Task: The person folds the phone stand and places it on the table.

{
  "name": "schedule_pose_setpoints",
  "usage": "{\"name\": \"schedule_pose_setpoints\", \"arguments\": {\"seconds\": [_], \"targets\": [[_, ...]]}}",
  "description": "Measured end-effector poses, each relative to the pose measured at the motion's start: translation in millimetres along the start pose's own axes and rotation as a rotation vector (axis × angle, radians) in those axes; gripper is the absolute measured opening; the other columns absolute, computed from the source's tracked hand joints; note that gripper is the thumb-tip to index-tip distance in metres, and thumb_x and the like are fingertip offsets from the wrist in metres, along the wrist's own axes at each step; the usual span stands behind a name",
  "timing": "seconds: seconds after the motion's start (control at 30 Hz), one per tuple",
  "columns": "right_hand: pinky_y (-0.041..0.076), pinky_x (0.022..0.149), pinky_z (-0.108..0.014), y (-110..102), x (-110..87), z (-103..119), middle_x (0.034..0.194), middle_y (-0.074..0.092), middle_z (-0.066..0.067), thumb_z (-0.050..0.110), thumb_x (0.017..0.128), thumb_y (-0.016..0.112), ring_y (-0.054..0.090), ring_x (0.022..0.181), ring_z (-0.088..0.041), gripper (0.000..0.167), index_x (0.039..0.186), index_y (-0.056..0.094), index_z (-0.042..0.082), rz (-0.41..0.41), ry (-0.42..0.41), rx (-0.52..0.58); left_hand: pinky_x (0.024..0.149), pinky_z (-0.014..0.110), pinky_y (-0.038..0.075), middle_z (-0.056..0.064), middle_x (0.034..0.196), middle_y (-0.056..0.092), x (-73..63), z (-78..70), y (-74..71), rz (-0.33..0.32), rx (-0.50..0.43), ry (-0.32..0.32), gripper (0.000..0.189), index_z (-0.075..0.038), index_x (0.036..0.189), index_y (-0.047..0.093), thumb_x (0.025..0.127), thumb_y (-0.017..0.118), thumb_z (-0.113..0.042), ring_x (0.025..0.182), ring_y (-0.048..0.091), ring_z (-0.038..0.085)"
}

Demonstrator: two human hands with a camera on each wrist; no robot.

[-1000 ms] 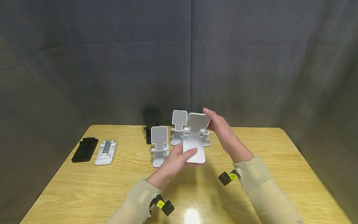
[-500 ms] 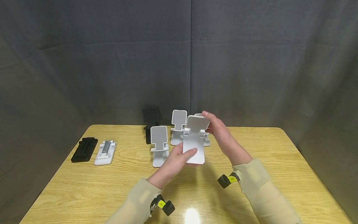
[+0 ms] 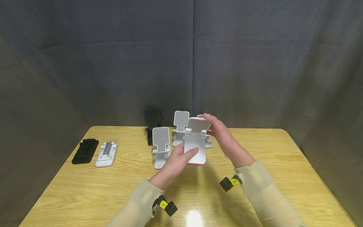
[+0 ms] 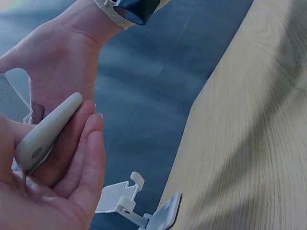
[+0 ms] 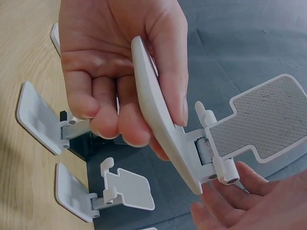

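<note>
A white phone stand [image 3: 195, 142] with a grey pad on its tilting plate is up in front of me in the head view. My left hand [image 3: 176, 161] grips its base, thumb flat on the upper face and fingers underneath, as the left wrist view also shows. At the plate's right edge, my right hand [image 3: 222, 135] holds the plate, one digit over its top edge and other fingers behind, partly hidden. The right wrist view shows the hinge [image 5: 205, 151] unfolded, with the padded plate [image 5: 264, 120] angled away from the base.
Unfolded white phone stands [image 3: 161, 140] [image 3: 181, 121] stand on the wooden table [image 3: 113, 195], another [image 3: 209, 143] partly hidden behind the held one. A black stand [image 3: 152, 118] is at the back. Folded black [image 3: 85, 151] and white [image 3: 106, 154] stands lie left. A dark curtain [image 3: 113, 78] hangs behind.
The held stand's plate has tilted further over, looking shorter in the head view. My right hand has moved slightly down with it, while the left hand keeps its grip on the base.
</note>
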State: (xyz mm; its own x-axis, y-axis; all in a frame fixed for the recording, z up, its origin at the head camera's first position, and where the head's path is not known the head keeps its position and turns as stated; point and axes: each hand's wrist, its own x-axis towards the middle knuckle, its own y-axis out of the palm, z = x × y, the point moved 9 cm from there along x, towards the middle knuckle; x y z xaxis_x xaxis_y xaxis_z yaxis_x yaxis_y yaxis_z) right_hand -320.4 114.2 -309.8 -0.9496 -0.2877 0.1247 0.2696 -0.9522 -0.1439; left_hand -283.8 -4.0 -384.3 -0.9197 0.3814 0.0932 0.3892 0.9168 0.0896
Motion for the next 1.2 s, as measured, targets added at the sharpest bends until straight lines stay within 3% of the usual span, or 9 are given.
{"name": "schedule_pose_setpoints", "arguments": {"seconds": [0.1,0.4,0.53,0.63,0.9,1.2], "targets": [[0.032,0.115,-0.051,1.4,-0.3,-1.7,0.139,0.052,-0.015,0.050,0.103,0.036,0.045,0.135,-0.029,0.064,0.141,0.051,0.001,0.010,0.000,0.005,0.088,0.059,0.055,0.020,0.109,0.067,0.5,0.8,-1.0,-0.002,-0.001,-0.002,0.037,0.010,0.137,0.050,0.105,0.052,-0.009,0.092,0.071,0.028],[0.027,0.116,-0.058,3.7,-3.4,-7.3,0.143,0.047,-0.014,0.052,0.103,0.035,0.042,0.136,-0.033,0.064,0.146,0.045,0.006,0.025,0.016,0.018,0.084,0.052,0.059,0.019,0.107,0.068,1.6,2.0,-4.6,-0.025,0.002,-0.005,0.035,0.010,0.133,0.053,0.104,0.055,-0.010,0.088,0.073,0.030],[0.027,0.115,-0.058,6.0,-4.4,-9.7,0.143,0.047,-0.014,0.054,0.102,0.036,0.042,0.135,-0.034,0.066,0.147,0.044,0.007,0.032,0.030,0.024,0.084,0.056,0.058,0.019,0.104,0.069,2.4,1.9,-6.3,-0.040,-0.007,-0.006,0.035,0.011,0.131,0.054,0.104,0.055,-0.010,0.086,0.073,0.029],[0.029,0.115,-0.057,6.2,-4.2,-13.1,0.143,0.047,-0.015,0.052,0.101,0.037,0.043,0.135,-0.035,0.066,0.148,0.044,0.005,0.028,0.038,0.042,0.085,0.058,0.057,0.019,0.105,0.070,2.7,2.2,-7.6,-0.049,-0.008,-0.010,0.035,0.011,0.131,0.054,0.104,0.055,-0.011,0.086,0.073,0.030],[0.032,0.114,-0.051,7.3,-5.5,-18.5,0.143,0.046,-0.020,0.047,0.100,0.039,0.044,0.136,-0.038,0.067,0.146,0.041,-0.002,0.024,0.057,0.089,0.083,0.050,0.059,0.022,0.105,0.070,4.5,2.3,-10.4,-0.061,-0.029,-0.020,0.035,0.011,0.131,0.055,0.104,0.056,-0.012,0.085,0.074,0.029],[0.036,0.112,-0.048,7.3,-8.4,-23.2,0.146,0.045,-0.023,0.049,0.100,0.038,0.045,0.134,-0.039,0.071,0.147,0.037,-0.004,0.037,0.097,0.081,0.086,0.054,0.057,0.021,0.108,0.068,6.0,-1.1,-8.5,-0.040,-0.089,-0.043,0.053,0.011,0.133,0.053,0.109,0.045,-0.036,0.088,0.073,0.033]]}}
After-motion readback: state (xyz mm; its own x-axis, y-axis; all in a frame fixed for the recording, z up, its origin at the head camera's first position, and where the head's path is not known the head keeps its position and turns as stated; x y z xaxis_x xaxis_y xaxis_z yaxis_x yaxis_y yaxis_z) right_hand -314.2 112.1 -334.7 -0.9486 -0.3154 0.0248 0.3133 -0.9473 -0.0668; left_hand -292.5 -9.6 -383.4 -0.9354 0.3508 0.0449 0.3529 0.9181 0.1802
